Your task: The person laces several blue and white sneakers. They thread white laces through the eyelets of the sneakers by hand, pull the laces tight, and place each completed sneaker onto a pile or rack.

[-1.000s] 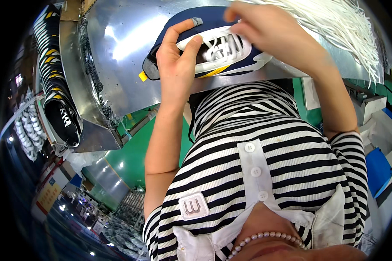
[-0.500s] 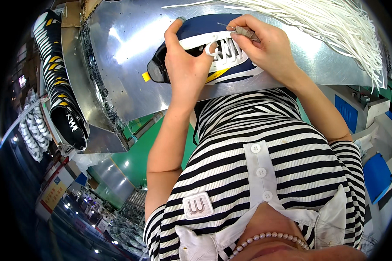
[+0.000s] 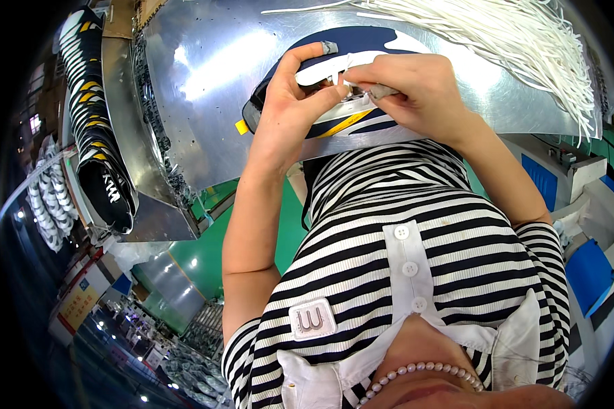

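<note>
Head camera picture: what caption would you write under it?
Both hands, left and right, hold a navy shoe on a metal table.

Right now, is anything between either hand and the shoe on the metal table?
Nothing visible. The left hand grips the dark blue shoe directly, and the right hand rests on its top, pinching at the white lace. The bundle of white laces lies off to the right on the metal table.

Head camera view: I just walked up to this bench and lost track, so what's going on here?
A person in a striped shirt holds a navy, white and yellow sports shoe at the edge of a shiny metal table. The left hand grips it from the side, while the right hand pinches a white lace at its top. A bundle of white laces lies on the table beyond, and more shoes line a rack at the left.
</note>
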`<state>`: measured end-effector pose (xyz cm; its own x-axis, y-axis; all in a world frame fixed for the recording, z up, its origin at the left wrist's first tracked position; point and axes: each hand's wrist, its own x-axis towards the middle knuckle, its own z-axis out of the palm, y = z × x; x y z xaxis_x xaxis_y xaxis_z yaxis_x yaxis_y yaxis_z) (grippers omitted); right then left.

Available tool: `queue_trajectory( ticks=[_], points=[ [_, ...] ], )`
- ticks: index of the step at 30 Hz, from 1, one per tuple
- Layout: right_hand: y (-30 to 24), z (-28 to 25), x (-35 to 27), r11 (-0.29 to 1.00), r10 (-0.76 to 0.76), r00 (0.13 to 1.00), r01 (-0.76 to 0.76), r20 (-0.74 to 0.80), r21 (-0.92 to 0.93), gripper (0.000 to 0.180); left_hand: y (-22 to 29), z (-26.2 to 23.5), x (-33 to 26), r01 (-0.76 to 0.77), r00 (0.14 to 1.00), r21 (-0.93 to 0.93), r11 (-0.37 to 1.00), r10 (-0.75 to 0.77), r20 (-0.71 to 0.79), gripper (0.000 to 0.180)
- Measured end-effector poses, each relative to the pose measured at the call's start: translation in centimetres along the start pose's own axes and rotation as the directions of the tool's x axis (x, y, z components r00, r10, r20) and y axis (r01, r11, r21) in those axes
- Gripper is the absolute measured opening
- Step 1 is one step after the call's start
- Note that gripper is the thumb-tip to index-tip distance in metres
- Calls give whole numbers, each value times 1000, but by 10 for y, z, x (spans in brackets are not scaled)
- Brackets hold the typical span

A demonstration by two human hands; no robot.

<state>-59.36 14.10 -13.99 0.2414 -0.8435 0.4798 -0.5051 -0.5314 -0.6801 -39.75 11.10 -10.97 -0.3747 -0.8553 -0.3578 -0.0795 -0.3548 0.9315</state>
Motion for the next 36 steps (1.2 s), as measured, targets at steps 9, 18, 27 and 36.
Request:
queue_trajectory(
  ticks=[9,18,27,36],
  points=[
    [-3,-8,-3,988,33,999,-27,41,-154,37,-2,1,-4,-20,1000,72,997,22,-23,53],
    [2,6,-3,983,-68,997,73,35,-170,32,-1,4,-4,-5,1000,98,995,6,-10,53],
    [-47,-8,-3,869,-120,989,61,90,491,15,7,3,13,0,998,10,1000,1,-61,42],
    [-34,14,-21,867,-88,986,5,144,498,22,3,10,35,-34,985,113,993,52,-163,42]
  ],
)
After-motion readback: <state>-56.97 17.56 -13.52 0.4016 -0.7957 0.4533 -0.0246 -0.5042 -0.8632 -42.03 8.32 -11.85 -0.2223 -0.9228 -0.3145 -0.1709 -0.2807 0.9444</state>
